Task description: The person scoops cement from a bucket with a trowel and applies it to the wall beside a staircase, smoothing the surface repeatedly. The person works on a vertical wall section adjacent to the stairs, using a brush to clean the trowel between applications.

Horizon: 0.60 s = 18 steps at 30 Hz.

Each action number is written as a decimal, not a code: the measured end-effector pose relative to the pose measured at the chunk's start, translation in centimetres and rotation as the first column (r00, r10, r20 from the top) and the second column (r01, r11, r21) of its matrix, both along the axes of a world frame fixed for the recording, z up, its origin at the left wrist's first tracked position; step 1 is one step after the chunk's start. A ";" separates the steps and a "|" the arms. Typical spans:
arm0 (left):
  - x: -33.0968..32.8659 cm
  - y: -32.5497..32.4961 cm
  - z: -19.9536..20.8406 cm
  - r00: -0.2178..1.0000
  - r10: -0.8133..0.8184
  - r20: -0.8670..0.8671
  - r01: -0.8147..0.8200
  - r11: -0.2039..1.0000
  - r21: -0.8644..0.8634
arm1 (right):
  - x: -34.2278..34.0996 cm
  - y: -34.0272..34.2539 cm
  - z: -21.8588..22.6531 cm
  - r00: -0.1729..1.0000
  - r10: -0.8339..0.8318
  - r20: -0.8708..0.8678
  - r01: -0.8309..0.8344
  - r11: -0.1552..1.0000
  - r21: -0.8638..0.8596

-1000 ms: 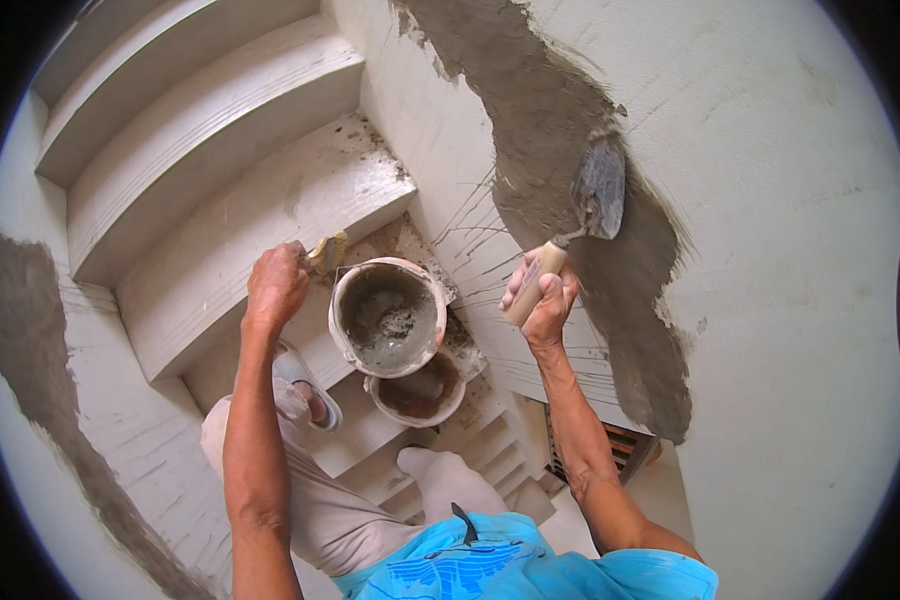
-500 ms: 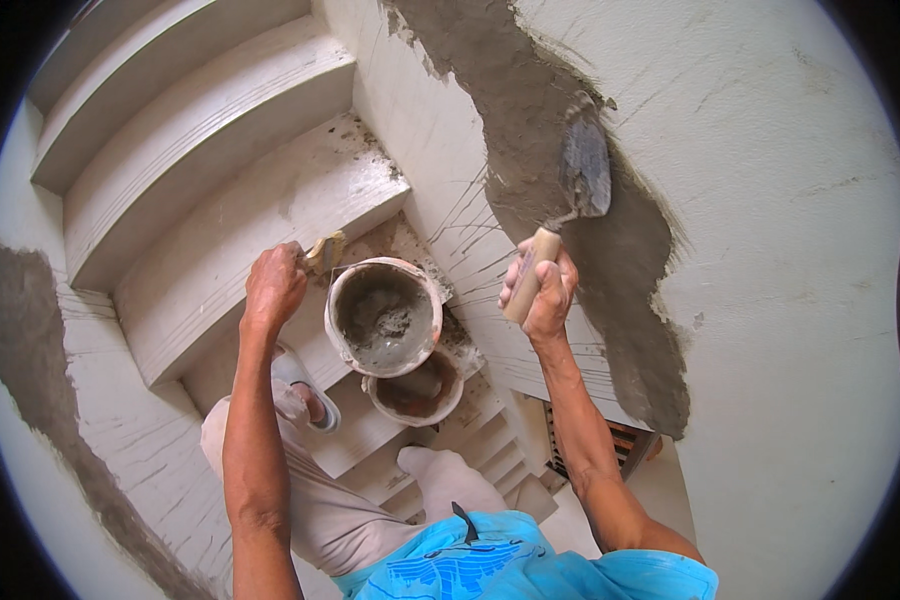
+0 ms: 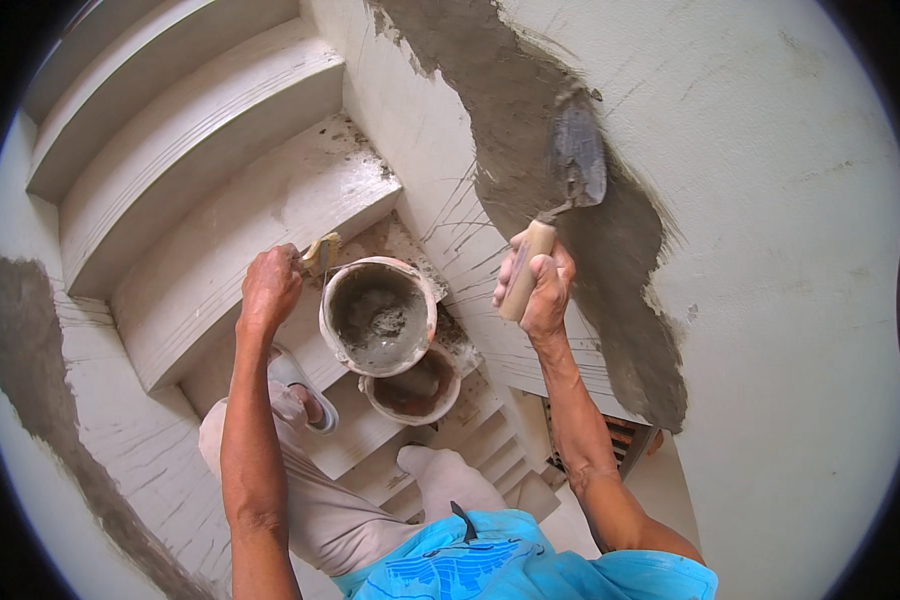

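Observation:
My right hand (image 3: 547, 290) is wrapped round the wooden handle of a trowel (image 3: 578, 158). The trowel's grey blade lies against a strip of wet grey mortar (image 3: 625, 270) on the white wall. On the left, my left hand (image 3: 271, 288) is closed on a small brush (image 3: 320, 252) with pale yellowish bristles; its handle is mostly hidden in the fist. Just right of the brush is a bucket (image 3: 431, 330) with mortar inside, its thin wire handle up by the brush. A second bucket (image 3: 454, 398) sits partly hidden below it, with brownish contents.
Pale curved stairs (image 3: 200, 200) rise at the upper left, and more steps descend below the buckets. Another mortar strip (image 3: 30, 350) runs along the left wall. My foot in a light sandal (image 3: 305, 390) stands on a step. A dark grille (image 3: 620, 440) shows at lower right.
The view has shifted slightly, so the stairs, buckets and wall sit a little further left. The trowel has moved only slightly over the mortar; both hands keep their holds.

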State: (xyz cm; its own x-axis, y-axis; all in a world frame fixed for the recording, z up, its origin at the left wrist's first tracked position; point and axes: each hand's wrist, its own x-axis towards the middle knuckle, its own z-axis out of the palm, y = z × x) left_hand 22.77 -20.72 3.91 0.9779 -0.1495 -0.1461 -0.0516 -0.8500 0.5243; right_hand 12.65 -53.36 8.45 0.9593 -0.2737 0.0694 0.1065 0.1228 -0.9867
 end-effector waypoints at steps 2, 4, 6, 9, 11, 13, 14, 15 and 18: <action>0.0 -0.1 0.3 1.000 0.008 -0.004 -0.008 1.000 -0.002 | -0.1 -0.7 0.2 1.000 -0.012 0.015 0.012 1.000 -0.006; 0.2 0.4 -0.3 1.000 -0.003 0.023 0.003 1.000 0.000 | -1.7 -0.6 -0.6 0.998 -0.048 0.042 0.046 0.998 0.053; 0.0 0.3 -0.4 1.000 0.001 0.031 -0.001 1.000 -0.005 | -2.9 -0.7 -1.1 0.996 -0.070 0.049 0.066 0.995 0.072; -0.1 0.4 -0.2 0.999 0.013 0.029 -0.012 1.000 -0.014 | -3.2 -0.8 -1.2 0.998 -0.059 0.037 0.057 0.997 0.045; -0.1 0.5 -0.7 0.999 -0.002 0.041 0.003 1.000 -0.021 | -1.9 -0.7 -1.2 0.999 -0.024 0.022 0.024 1.000 0.015; 0.1 0.3 -0.8 1.000 -0.012 0.014 0.012 1.000 -0.010 | -0.7 -0.5 -0.8 1.000 -0.015 0.000 0.015 1.000 0.019; 0.1 0.3 -0.8 1.000 -0.016 -0.001 0.016 1.000 -0.007 | -0.3 -0.5 -0.7 1.000 -0.010 -0.013 0.010 1.000 0.018; 0.1 0.2 -0.7 1.000 -0.016 -0.009 0.016 1.000 -0.010 | -0.2 -0.7 -0.6 1.000 -0.019 -0.017 0.019 1.000 -0.004; 0.0 0.3 -0.5 1.000 -0.009 -0.009 0.009 1.000 -0.006 | -1.9 -0.1 -0.8 0.995 -0.094 0.020 0.093 0.995 0.028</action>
State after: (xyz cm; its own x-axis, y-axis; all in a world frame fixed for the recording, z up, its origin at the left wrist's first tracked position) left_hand 22.79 -20.46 3.46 0.9752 -0.1589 -0.1542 -0.0541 -0.8463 0.5300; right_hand 10.76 -53.43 7.69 0.9278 -0.3642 0.0809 0.1397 0.1381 -0.9805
